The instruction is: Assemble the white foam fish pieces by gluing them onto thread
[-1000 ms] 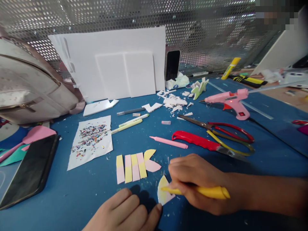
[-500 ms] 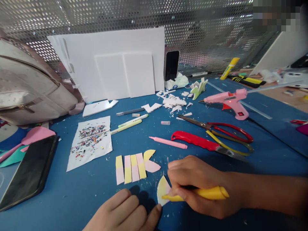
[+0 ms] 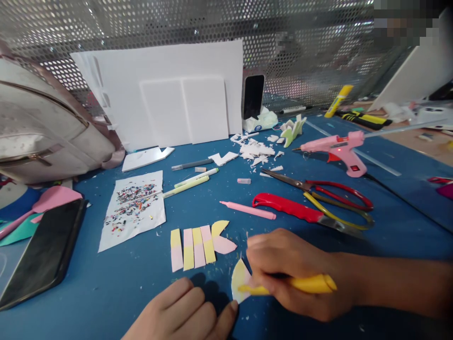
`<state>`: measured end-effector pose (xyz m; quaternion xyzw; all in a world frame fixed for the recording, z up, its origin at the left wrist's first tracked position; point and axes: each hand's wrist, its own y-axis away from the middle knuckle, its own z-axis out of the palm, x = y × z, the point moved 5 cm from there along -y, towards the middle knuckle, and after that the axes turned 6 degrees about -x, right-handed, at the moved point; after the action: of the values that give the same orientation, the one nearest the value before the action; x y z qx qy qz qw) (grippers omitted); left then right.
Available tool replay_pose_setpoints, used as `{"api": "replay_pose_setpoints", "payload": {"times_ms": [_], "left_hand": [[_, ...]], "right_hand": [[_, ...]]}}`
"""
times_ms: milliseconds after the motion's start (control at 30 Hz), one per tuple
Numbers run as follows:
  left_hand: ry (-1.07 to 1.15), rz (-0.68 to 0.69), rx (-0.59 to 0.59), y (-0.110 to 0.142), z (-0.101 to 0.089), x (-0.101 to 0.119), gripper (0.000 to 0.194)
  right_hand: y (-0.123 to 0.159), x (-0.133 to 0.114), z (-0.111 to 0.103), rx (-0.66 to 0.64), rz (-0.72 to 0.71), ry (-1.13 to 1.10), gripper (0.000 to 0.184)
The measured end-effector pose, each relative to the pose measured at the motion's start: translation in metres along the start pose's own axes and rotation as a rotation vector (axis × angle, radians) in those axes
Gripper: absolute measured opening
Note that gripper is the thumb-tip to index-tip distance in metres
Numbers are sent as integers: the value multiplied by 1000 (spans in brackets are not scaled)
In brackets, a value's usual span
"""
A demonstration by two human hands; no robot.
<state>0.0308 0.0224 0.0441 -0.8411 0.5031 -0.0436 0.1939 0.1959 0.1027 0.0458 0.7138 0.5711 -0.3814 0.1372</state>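
My right hand (image 3: pixel 283 269) is closed around a yellow marker (image 3: pixel 311 284), its tip on a small leaf-shaped piece (image 3: pixel 239 278) coloured yellow and pale pink. My left hand (image 3: pixel 184 311) rests on the table with fingers curled, its thumb tip pressed on that piece's lower edge. Just beyond lie several pink-and-yellow strips (image 3: pixel 188 248) and a two-lobed piece (image 3: pixel 221 238) in the same colours. A pink marker (image 3: pixel 247 209) lies uncapped behind them. What is under my right fingers is hidden.
A red-handled knife (image 3: pixel 293 208), scissors (image 3: pixel 318 186) and a pink glue gun (image 3: pixel 336 146) lie right. White scraps (image 3: pixel 256 150) and pens (image 3: pixel 187 185) lie further back. A paper sheet with bits (image 3: pixel 132 208), a phone (image 3: pixel 42 250) and a backpack (image 3: pixel 46 127) are left. White boards (image 3: pixel 159 66) stand behind.
Hardly anything differs. Both hands stay in place, and the yellow marker tip is still on the leaf-shaped piece.
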Motion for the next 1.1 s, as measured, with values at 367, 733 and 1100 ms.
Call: {"api": "replay_pose_setpoints", "payload": {"times_ms": [367,733,1100], "left_hand": [[-7,-2,66,3,3,-1,36],[-11,-21,95,9,10,1,36],[-21,-13,97,3,2,0,35]], "right_hand": [[0,-3,1,0,-25,25,15],[0,1,-2,47,44,9,17],[2,-4,-2,42,-61,22,15]]}}
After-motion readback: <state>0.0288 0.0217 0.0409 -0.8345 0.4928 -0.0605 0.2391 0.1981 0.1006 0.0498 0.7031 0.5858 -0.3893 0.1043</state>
